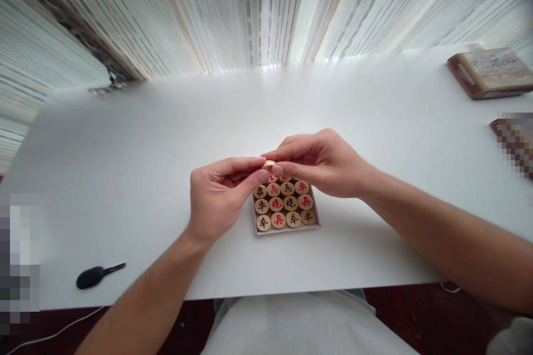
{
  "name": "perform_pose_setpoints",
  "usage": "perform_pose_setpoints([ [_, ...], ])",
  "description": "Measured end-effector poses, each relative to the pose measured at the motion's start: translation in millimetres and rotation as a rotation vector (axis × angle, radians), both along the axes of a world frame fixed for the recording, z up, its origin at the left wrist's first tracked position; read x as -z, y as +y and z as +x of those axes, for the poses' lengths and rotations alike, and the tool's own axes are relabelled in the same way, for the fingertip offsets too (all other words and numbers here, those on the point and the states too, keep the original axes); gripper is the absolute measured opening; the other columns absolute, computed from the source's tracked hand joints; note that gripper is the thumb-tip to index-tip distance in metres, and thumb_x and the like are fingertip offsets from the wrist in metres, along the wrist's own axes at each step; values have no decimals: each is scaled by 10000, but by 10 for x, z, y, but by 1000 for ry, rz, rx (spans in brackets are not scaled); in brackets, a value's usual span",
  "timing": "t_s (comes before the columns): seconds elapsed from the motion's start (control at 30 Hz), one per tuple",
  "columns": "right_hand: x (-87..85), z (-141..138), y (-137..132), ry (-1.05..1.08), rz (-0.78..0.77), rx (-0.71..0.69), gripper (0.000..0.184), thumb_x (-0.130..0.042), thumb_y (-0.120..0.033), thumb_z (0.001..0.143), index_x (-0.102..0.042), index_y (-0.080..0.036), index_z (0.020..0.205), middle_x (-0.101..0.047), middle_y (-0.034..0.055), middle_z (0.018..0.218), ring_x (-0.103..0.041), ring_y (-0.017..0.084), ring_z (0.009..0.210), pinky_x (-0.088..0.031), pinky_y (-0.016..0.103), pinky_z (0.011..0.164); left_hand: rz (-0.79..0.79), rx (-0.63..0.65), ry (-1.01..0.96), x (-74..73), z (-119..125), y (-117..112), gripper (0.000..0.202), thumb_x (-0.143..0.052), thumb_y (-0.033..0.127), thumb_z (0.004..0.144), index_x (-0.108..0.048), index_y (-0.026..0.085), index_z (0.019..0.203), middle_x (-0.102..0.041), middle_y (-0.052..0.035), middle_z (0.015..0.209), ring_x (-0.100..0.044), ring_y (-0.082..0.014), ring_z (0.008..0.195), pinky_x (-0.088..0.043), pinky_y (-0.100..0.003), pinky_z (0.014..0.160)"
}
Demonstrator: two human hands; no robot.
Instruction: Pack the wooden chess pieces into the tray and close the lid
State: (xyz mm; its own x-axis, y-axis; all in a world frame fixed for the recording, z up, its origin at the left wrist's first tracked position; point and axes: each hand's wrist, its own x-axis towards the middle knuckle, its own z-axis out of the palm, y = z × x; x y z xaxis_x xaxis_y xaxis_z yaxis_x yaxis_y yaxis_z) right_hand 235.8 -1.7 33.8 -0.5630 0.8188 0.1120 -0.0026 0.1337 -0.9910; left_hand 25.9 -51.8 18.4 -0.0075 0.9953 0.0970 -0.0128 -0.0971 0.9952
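Observation:
Between the fingertips of my left hand (pixel 225 188) and my right hand (pixel 320 163) is a round wooden Chinese chess piece (pixel 268 165), pinched from both sides. It is held above the far end of a shallow box (pixel 287 229) on the table. Rows of Chinese chess pieces (pixel 276 204) lie flat in the box, marked with red or black characters. My fingers and thumbs cover part of the farthest row. The character on the held piece is mostly hidden.
The box stands on a white table (pixel 145 138). A black object with a narrow handle (pixel 92 277) lies near the front left edge. At the far right is a brown box with a pictured lid (pixel 491 73), and a partly blurred one (pixel 514 138) is nearer. Striped curtains (pixel 275 5) hang behind.

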Motion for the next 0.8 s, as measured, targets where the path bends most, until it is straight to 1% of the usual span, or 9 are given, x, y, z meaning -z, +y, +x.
perform_pose_setpoints([
  [0.13, 14, 4, -2, 63, -22, 31, 307, -952, -421, 833, -900, -197, 1037, -838, 96, 959, -781, 220, 853, -648, 334, 762, 28, -46, 29, 16, -7, 5, 254, -994, 249, 763, -895, 242, 997, -878, -45, 1028, -851, -242, 945, -724, -356, 923],
  [0.3, 15, 9, -11, 84, 17, 59, 267, -976, -360, 806, -903, -193, 1001, -842, 87, 929, -793, 208, 828, -672, 320, 757, 104, -22, 15, 34, -8, 20, 249, -984, 192, 772, -894, 253, 996, -879, -28, 1028, -852, -216, 954, -722, -310, 919],
  [0.47, 31, -2, -18, 134, -112, 93, 318, -1013, -296, 744, -900, -188, 1021, -868, 82, 946, -827, 226, 870, -700, 326, 799, 107, 2, -44, 59, -5, 31, 321, -1009, 190, 733, -893, 237, 1028, -879, -48, 1023, -863, -227, 925, -735, -311, 900],
  [0.6, 34, 5, -12, 150, -210, 91, 303, -1004, -287, 758, -899, -186, 1024, -861, 73, 864, -818, 207, 778, -689, 304, 706, 89, 27, -66, 60, -12, 31, 352, -1011, 164, 725, -892, 262, 1042, -878, -35, 1035, -865, -224, 922, -737, -292, 886],
  [0.67, 27, 16, -6, 130, -245, 81, 325, -1013, -292, 749, -900, -186, 1035, -857, 75, 842, -804, 199, 740, -671, 293, 663, 79, 33, -61, 64, -21, 31, 353, -1010, 158, 725, -893, 274, 1037, -877, -28, 1029, -866, -224, 911, -741, -283, 864],
  [0.8, 15, 39, 3, 85, -278, 51, 335, -1010, -297, 765, -901, -202, 1067, -856, 78, 841, -779, 176, 723, -632, 265, 637, 54, 41, -65, 78, -35, 28, 315, -991, 182, 767, -891, 275, 1051, -877, -31, 1022, -867, -224, 902, -743, -280, 855],
])
